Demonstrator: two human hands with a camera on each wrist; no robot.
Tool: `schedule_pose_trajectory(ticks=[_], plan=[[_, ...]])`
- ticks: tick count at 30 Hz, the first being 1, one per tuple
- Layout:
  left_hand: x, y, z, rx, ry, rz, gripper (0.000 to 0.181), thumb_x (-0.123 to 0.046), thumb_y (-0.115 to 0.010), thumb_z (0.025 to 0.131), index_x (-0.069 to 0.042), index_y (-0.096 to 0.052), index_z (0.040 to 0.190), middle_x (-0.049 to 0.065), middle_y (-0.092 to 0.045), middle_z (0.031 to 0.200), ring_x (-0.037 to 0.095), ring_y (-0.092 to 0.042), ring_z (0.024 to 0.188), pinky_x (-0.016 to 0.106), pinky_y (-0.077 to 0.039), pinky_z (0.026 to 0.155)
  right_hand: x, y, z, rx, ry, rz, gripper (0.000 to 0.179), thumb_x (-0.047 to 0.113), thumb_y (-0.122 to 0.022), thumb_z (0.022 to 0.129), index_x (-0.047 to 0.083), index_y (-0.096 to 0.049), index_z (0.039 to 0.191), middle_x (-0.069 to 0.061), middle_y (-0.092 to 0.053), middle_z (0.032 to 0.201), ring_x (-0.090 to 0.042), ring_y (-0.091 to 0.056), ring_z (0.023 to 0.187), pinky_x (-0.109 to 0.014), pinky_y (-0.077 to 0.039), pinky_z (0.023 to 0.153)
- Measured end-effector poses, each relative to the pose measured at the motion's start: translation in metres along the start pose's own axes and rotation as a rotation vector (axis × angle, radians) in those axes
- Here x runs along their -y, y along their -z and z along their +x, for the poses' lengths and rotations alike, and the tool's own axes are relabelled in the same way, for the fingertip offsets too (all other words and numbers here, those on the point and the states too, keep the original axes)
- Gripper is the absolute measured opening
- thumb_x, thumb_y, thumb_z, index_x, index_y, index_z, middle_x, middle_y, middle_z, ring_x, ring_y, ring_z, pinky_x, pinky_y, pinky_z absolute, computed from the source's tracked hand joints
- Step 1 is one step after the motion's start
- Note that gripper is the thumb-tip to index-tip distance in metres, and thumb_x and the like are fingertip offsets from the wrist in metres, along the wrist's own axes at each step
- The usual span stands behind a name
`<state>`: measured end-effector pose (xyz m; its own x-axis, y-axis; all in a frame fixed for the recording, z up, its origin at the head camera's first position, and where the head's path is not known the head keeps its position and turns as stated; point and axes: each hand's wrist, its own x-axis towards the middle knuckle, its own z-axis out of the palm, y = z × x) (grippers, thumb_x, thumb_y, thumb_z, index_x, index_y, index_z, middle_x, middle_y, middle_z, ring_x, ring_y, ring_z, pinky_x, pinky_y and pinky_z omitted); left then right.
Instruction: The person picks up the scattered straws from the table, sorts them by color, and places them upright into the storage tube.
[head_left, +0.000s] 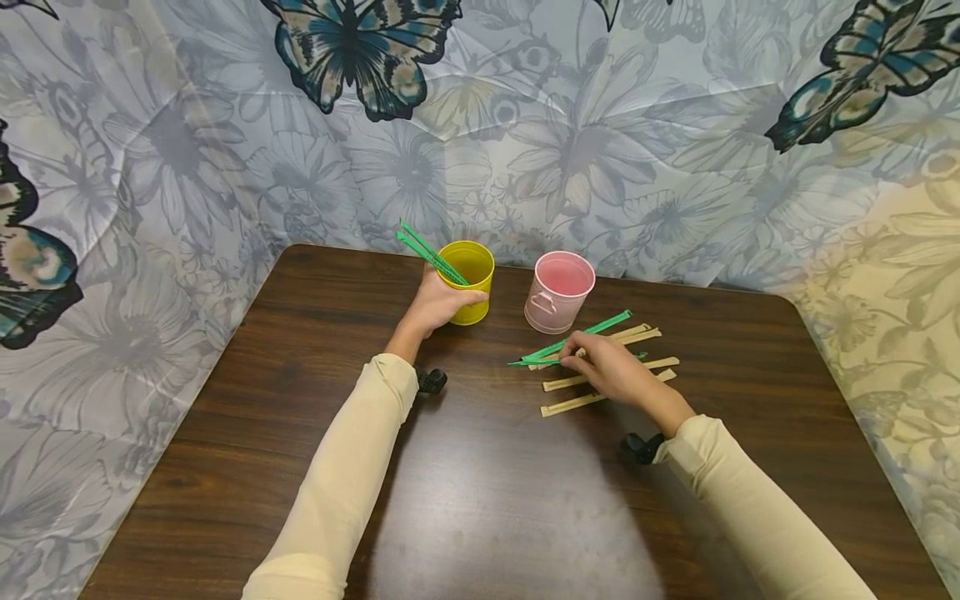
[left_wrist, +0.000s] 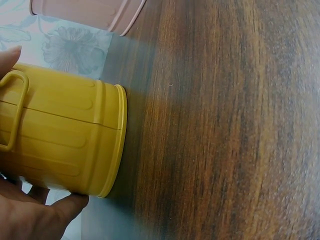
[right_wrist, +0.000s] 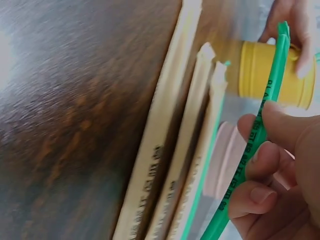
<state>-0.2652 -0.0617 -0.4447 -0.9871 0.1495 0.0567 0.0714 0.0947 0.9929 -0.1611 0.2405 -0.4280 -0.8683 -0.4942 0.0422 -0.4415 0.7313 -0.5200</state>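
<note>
My left hand (head_left: 437,302) grips a small yellow metal bucket (head_left: 471,315) at the back of the table, thumb across its front near the rim. Two green wrapped straws (head_left: 426,250) stand in it, leaning left out of the top. My right hand (head_left: 611,367) pinches another green wrapped straw (right_wrist: 256,131), printed with dark characters, between thumb and fingers. Below that hand lie several beige wrapped straws (head_left: 567,406), side by side. One more green straw (head_left: 609,322) lies among them at the far side.
A pink bucket (head_left: 551,315) with a small handle stands right of the yellow one, just behind the straws. The dark wooden table (head_left: 225,417) ends at a back edge against a flower-and-butterfly cloth (head_left: 495,150). Each wrist carries a black camera (head_left: 432,382).
</note>
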Motion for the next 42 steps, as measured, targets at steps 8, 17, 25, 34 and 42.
schedule_pose_trajectory(ticks=[8,17,25,34,42], plan=[[0.003,0.001,0.001,0.006,0.000,-0.001,0.085,-0.013,-0.090,0.073,-0.014,-0.039,0.141,0.010,-0.054,0.137,0.024,-0.056,0.123,0.040,-0.048,0.109,0.012,0.004,0.007,-0.087,0.122,0.020,0.021,0.008,-0.068,0.096,0.006,-0.070,0.118,-0.007,-0.073,0.114,-0.019,-0.067,0.097,-0.038,-0.055,0.081],[0.003,0.001,0.000,0.016,0.001,0.002,0.082,-0.014,-0.090,0.074,-0.014,-0.041,0.139,0.008,-0.056,0.135,0.023,-0.057,0.122,0.041,-0.049,0.108,0.034,0.011,0.016,-0.112,0.146,0.085,0.019,0.009,-0.066,0.098,0.010,-0.075,0.116,-0.002,-0.068,0.102,-0.010,-0.053,0.082,-0.024,-0.046,0.070],[0.000,0.001,-0.001,0.028,-0.024,-0.002,0.074,-0.011,-0.089,0.075,-0.012,-0.048,0.136,0.010,-0.059,0.133,0.024,-0.058,0.121,0.042,-0.049,0.107,0.054,0.021,0.029,-0.123,0.098,0.189,0.018,0.013,-0.068,0.098,0.012,-0.072,0.116,-0.003,-0.069,0.092,-0.009,-0.053,0.067,-0.023,-0.047,0.062],[-0.001,0.000,-0.002,0.013,0.005,0.019,0.080,-0.013,-0.089,0.074,-0.012,-0.043,0.140,0.010,-0.054,0.137,0.026,-0.057,0.123,0.042,-0.047,0.110,0.083,0.046,0.050,-0.219,0.088,0.275,0.018,0.016,-0.070,0.097,0.009,-0.071,0.114,-0.010,-0.067,0.082,-0.011,-0.049,0.055,-0.024,-0.044,0.054],[-0.004,0.001,-0.002,0.033,0.012,-0.003,0.082,-0.012,-0.089,0.075,-0.010,-0.042,0.143,0.014,-0.053,0.141,0.032,-0.054,0.128,0.046,-0.045,0.113,0.101,0.063,0.071,-0.253,0.095,0.281,0.019,0.020,-0.067,0.099,0.009,-0.069,0.115,-0.011,-0.063,0.073,-0.013,-0.048,0.053,-0.024,-0.041,0.051]])
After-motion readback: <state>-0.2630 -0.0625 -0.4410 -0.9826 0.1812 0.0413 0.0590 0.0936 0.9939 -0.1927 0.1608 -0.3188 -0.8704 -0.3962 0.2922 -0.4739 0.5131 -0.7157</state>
